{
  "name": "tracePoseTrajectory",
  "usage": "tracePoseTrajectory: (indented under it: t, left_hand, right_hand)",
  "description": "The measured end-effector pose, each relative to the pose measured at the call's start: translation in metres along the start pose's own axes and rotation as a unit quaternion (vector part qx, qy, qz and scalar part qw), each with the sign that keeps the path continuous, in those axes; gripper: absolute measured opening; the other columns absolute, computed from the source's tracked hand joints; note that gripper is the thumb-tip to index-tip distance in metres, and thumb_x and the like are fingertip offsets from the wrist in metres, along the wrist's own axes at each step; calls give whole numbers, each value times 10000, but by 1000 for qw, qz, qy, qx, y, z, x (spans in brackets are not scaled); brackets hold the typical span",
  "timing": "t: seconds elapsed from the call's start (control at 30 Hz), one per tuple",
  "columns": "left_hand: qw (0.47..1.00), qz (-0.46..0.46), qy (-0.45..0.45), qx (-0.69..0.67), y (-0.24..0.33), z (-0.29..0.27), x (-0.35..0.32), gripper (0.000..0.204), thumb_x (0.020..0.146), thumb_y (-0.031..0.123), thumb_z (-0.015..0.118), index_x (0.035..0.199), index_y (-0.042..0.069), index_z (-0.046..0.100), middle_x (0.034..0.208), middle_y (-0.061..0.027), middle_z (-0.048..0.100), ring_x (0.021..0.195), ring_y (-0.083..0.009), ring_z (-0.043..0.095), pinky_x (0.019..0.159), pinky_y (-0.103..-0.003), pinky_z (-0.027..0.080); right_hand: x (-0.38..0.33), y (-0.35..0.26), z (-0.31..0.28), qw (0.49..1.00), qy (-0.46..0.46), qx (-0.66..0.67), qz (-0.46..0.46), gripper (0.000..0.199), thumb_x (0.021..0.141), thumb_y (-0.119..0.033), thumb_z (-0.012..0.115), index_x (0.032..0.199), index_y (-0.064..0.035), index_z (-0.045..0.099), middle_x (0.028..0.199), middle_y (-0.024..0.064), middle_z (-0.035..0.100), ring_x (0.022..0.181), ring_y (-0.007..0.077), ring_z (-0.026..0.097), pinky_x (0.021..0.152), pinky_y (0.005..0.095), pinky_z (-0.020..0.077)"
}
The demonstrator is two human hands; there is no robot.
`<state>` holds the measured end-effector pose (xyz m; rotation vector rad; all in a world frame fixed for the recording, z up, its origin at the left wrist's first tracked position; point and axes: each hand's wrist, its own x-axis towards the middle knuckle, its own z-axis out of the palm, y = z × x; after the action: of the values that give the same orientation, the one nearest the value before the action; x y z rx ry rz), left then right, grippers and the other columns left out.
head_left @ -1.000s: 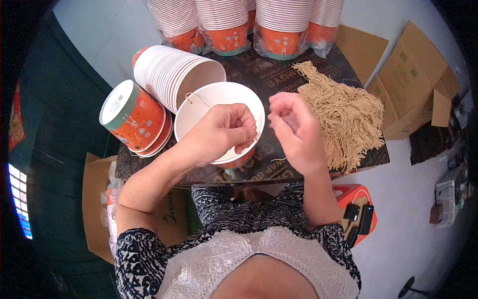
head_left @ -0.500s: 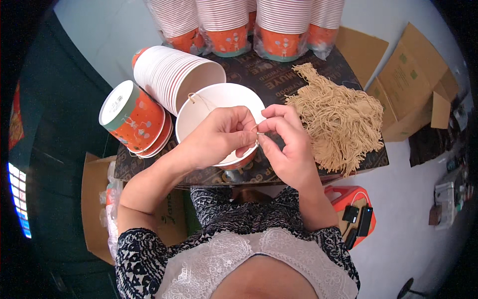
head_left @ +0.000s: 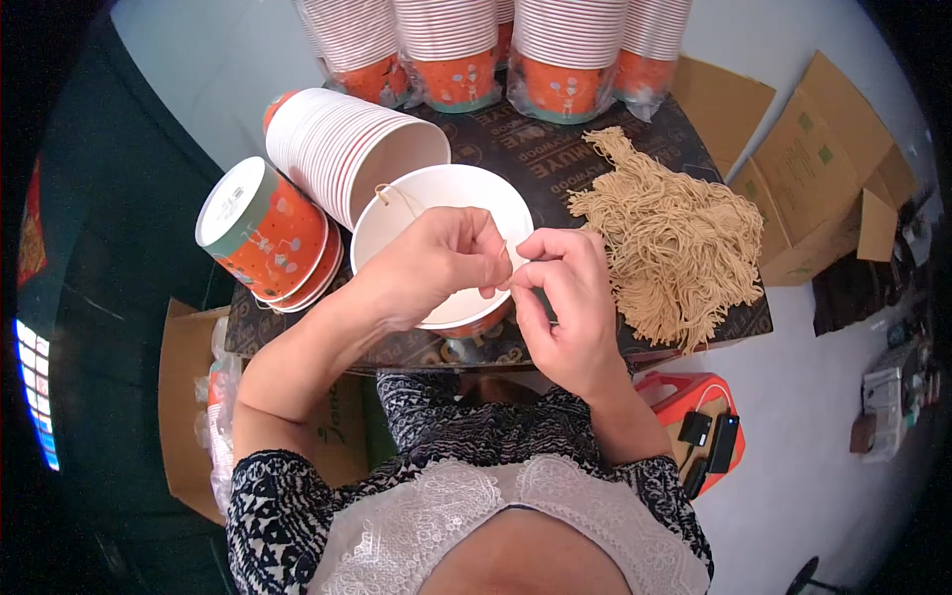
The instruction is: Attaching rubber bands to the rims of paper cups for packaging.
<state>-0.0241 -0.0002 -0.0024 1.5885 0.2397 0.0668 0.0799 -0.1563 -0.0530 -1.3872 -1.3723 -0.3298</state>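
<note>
A white-lined orange paper bucket [head_left: 466,188] stands upright in front of me, its mouth facing up. Tan cord [head_left: 385,191] is tied through its far-left rim. At the near-right rim, my left hand [head_left: 446,260] and my right hand [head_left: 567,302] meet, fingertips almost touching. Both pinch a thin cord [head_left: 509,282], mostly hidden by the fingers. To the right of my right hand lies a loose heap of tan cords [head_left: 679,238]. On the left, a nested stack of buckets [head_left: 342,149] rests on its side beside a few upside-down orange buckets [head_left: 273,233].
Tall wrapped stacks of buckets [head_left: 565,59] line the back of the dark tabletop [head_left: 535,149]. An open cardboard box [head_left: 813,169] is at the right, another box [head_left: 188,397] below left. A red stool [head_left: 729,392] holding black devices stands at the lower right.
My right hand has shifted slightly down, its fingers bending closer to my left fingertips. The left hand has turned a little at the rim, still pinching the cord.
</note>
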Motion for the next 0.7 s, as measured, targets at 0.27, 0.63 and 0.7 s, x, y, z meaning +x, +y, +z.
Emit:
tracePoseTrajectory:
  t: [0.27, 0.63, 0.7]
  left_hand:
    - [999, -11, -5, 45, 6, 2, -4, 120, 837, -74, 673, 874, -5, 581, 883, -60, 648, 815, -120, 613, 760, -255, 499]
    - [843, 314, 86, 429, -3, 21, -20, 200, 785, -59, 657, 880, 9, 494, 812, -165, 538, 667, -370, 599, 571, -415, 486]
    - [821, 328, 93, 458, -2, 25, -25, 224, 789, -51, 663, 899, 10, 478, 831, -165, 529, 658, -378, 594, 562, -434, 484]
  right_hand:
    - [7, 16, -10, 995, -40, -77, -40, 140, 797, -19, 640, 928, -61, 613, 1027, 60, 622, 1019, 292, 544, 873, 422, 401]
    - [12, 6, -9, 997, -73, -2, 7, 131, 792, 34, 637, 918, 3, 649, 939, 107, 569, 991, 325, 492, 864, 412, 413]
    - [13, 3, -8, 997, -80, 3, 17, 148, 796, 31, 638, 941, 7, 661, 935, 110, 566, 993, 327, 488, 867, 411, 414]
